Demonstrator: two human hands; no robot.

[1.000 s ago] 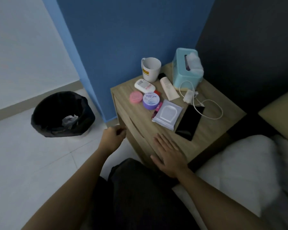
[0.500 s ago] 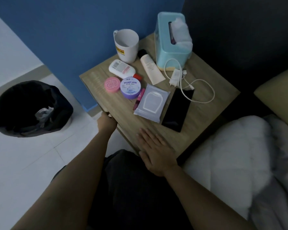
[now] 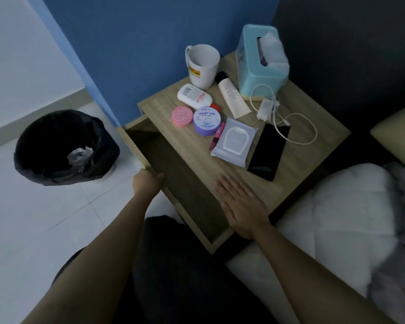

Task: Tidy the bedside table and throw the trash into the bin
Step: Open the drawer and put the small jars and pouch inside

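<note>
The wooden bedside table stands against a blue wall. Its drawer is pulled out and looks empty and dark inside. My left hand grips the drawer's front edge. My right hand lies flat, fingers apart, on the tabletop's near edge. On top lie a white mug, a teal tissue box, a white bottle, a cream tube, a pink jar, a purple jar, a wipes pack, a black phone and a white charger with cable. The black-lined bin holds crumpled paper.
A small pink stick lies between the purple jar and the wipes pack. A bed with a white duvet sits at the right, touching the table's side. White floor tiles spread between me and the bin. My dark-clothed lap is below the drawer.
The drawer has come out of the table, drawn by my left hand toward me. My right hand stayed flat on the tabletop. The camera moved closer and tilted down.
</note>
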